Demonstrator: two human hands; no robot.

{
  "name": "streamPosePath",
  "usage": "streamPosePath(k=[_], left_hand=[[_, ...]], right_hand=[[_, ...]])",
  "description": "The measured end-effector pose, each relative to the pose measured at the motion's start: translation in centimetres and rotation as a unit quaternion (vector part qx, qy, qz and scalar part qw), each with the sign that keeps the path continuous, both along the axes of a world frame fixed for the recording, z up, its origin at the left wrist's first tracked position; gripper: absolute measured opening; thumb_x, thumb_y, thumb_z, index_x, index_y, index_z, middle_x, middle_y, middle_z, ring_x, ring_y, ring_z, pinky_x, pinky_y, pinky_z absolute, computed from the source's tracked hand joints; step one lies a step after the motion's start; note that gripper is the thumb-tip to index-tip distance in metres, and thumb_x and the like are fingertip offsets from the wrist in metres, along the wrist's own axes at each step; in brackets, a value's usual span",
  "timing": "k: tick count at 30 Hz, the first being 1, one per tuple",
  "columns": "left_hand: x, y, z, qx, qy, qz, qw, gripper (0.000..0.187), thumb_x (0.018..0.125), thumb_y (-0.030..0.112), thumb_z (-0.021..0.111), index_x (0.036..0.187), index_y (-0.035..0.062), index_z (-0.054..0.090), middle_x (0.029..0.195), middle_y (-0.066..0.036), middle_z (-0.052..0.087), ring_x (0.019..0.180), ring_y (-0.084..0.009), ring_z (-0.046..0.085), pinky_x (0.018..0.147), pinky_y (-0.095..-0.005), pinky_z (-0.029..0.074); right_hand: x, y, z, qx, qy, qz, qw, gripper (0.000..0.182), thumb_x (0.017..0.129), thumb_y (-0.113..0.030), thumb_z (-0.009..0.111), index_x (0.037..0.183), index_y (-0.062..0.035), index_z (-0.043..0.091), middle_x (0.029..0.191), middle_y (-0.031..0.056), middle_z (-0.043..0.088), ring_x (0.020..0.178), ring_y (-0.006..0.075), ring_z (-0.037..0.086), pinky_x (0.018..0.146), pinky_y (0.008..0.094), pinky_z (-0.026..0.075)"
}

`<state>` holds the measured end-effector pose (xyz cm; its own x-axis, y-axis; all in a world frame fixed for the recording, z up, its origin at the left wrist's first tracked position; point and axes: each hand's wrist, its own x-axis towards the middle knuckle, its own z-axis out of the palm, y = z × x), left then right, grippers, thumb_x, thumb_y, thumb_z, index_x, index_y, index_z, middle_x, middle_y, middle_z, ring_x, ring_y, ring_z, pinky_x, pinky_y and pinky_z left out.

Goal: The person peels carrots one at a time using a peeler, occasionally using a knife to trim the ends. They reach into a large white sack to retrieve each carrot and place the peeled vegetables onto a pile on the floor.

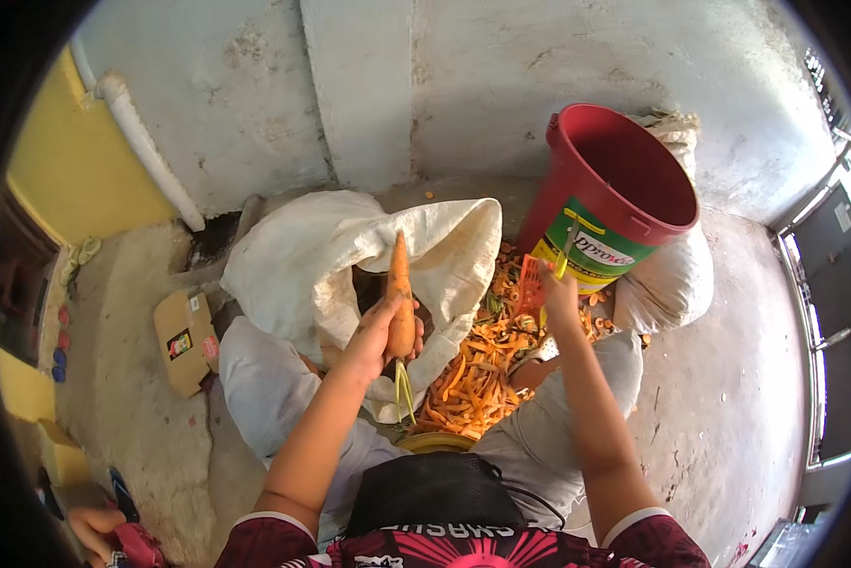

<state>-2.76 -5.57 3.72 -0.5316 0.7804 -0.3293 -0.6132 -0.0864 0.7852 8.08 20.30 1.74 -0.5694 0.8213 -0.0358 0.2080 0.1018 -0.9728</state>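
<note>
My left hand [378,336] is closed around a long carrot [401,293], held upright with its tip away from me and its cut green stalks hanging below. It is over the mouth of a white woven sack [288,246]. My right hand [559,292] is closed on a slim yellow-handled tool [564,257] with a narrow greyish end; I cannot tell whether it is a knife or a peeler. Beside those fingers is an orange-red perforated plastic piece [529,284]. Below both hands, between my legs, lies a heap of carrot peelings [473,388].
A tall maroon bucket [548,194] with a green and yellow label stands at the right, against a filled white sack [676,284]. Flattened cardboard [187,346] lies on the concrete floor at left. A wall [368,95] rises behind the sack. Another person's leg [94,525] shows at lower left.
</note>
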Motion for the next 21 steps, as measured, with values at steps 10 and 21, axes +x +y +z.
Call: streamPosePath(k=[10, 21], left_hand=[[3.4, 5.0, -3.5, 0.028, -0.185, 0.022, 0.982, 0.039, 0.083, 0.047, 0.041, 0.087, 0.0103, 0.052, 0.073, -0.003, 0.054, 0.063, -0.0154, 0.053, 0.055, -0.0279, 0.046], [-1.1, 4.6, -3.5, 0.09, -0.028, 0.074, 0.993, 0.034, 0.083, 0.041, 0.049, 0.086, 0.0064, 0.05, 0.074, -0.001, 0.051, 0.068, -0.0116, 0.05, 0.063, -0.0241, 0.042]], right_hand=[[0.1, -10.7, 1.1, -0.085, 0.091, -0.005, 0.992, 0.022, 0.085, -0.023, 0.051, 0.083, -0.0009, 0.056, 0.065, 0.0009, 0.054, 0.057, 0.0074, 0.047, 0.052, 0.0226, 0.039], [5.4, -8.5, 3.2, 0.321, -0.286, 0.371, 0.823, 0.017, 0.073, -0.025, 0.056, 0.086, -0.014, 0.059, 0.065, 0.0094, 0.057, 0.061, 0.0259, 0.056, 0.055, 0.0359, 0.044]])
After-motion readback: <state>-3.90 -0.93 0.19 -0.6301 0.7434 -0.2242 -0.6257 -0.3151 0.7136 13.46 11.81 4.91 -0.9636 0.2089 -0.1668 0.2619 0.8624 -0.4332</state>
